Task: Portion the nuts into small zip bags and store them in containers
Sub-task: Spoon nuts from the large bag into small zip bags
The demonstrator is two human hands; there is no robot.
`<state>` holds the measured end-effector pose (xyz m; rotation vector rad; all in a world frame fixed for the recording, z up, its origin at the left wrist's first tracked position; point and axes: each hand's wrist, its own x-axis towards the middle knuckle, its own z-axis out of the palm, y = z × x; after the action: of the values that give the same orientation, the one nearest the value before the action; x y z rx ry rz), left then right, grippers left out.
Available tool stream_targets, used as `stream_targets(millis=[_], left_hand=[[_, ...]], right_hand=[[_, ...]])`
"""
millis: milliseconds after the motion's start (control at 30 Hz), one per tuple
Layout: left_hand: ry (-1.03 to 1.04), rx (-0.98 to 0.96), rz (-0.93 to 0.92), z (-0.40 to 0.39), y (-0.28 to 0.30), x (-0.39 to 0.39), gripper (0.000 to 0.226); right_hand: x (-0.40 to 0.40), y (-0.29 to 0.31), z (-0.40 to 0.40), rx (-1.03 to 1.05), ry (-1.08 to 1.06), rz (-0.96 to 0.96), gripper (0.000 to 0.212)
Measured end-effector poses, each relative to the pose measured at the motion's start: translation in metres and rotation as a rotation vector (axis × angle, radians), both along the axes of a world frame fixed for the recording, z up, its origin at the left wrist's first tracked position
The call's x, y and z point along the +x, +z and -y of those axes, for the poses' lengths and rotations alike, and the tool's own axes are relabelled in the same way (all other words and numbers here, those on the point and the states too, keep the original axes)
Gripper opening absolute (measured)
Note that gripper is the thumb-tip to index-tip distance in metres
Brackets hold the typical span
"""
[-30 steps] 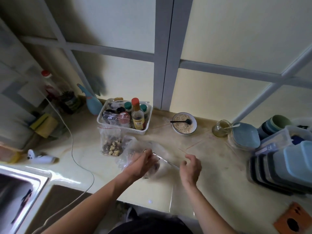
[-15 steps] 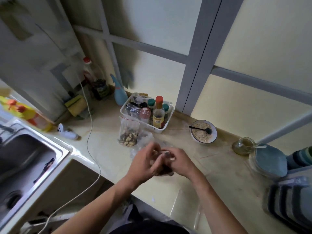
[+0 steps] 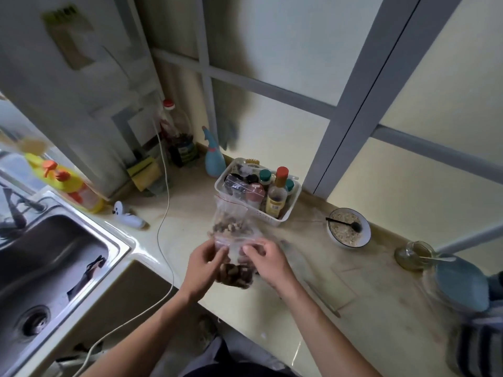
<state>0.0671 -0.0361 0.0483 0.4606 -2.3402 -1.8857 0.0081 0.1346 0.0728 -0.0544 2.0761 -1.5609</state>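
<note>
Both hands up over the countertop [image 3: 272, 308], front edge, holding one small zip bag [image 3: 234, 263] between them. Left hand [image 3: 203, 265] pinches the bag's top strip at its left side, thumb and forefinger closed on the plastic. Right hand [image 3: 268, 261] pinches the same strip at its right side, fingers curled over it. The bag hangs upright below the pinch points, with dark nuts [image 3: 234, 274] filling its bottom part. Can't tell if the seal is closed; the strip is blurred.

All places relative to the small zip bag:
- Just behind it, a bigger clear zip bag [image 3: 230, 219] with a red seal line stands on the countertop, holding mixed light and dark nuts. Its lower edge is hidden by the held bag, so contact is unclear.
- Behind that, a white plastic basket [image 3: 280, 217] with sauce bottles [image 3: 276, 197] and small jars, all upright.
- Behind-left of the basket, a blue spray bottle [image 3: 213, 161] by the wall.
- Right, well apart: white bowl [image 3: 348, 227] of oats with a black spoon lying in it.
- Farther right: glass jar [image 3: 415, 255] with a spoon handle sticking out, touching or just beside a blue lid [image 3: 462, 284].
- Far right edge: stack of containers [image 3: 481, 346], heavily blurred.
- Left: steel sink [image 3: 49, 257]; a white cable [image 3: 166, 213] runs down the countertop between sink and bag.
</note>
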Motion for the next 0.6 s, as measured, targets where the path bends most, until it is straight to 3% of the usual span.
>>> stream_targets(millis=[133, 200, 467, 600], left_hand=[[0.372, 0.201, 0.052, 0.023, -0.003, -0.011, 0.022], [0.430, 0.196, 0.087, 0.041, -0.013, -0.021, 0.025], [0.141, 0.086, 0.224, 0.078, -0.051, -0.068, 0.024], [-0.006, -0.075, 0.399, 0.087, -0.084, -0.081, 0.052]], right_hand=[[-0.004, -0.010, 0.001, 0.095, -0.060, -0.041, 0.011], [-0.010, -0.012, 0.002, 0.151, -0.095, -0.030, 0.017], [-0.026, -0.023, 0.020, 0.227, -0.233, 0.038, 0.023], [-0.025, -0.038, 0.025, 0.260, -0.305, 0.073, 0.023]])
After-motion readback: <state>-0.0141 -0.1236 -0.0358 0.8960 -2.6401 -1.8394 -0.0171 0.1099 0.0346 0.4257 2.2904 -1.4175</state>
